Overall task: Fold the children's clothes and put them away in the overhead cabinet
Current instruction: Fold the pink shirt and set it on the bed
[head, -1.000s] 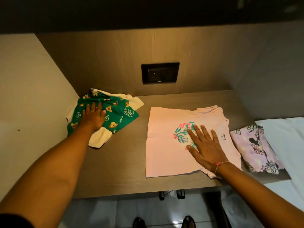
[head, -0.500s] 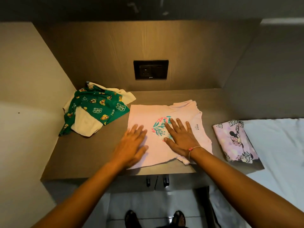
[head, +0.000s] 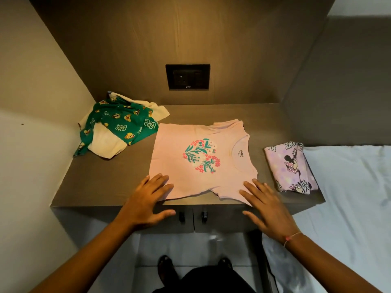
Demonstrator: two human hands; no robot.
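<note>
We've got the pink shirt [head: 196, 159] flat at the counter [head: 105, 182] front edge, 2 hands on its near hem: left hand [head: 146, 203], right hand [head: 267, 210], fingers spread, gripping nothing. Risk: hem slides off the edge (sleeve looks bunched, probably) and folds crooked.

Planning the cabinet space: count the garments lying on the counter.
3, maybe more. A crumpled green printed garment at back left, over a cream piece that may be separate; a pink T-shirt spread flat in the middle; a folded lilac printed garment at the right end.
</note>
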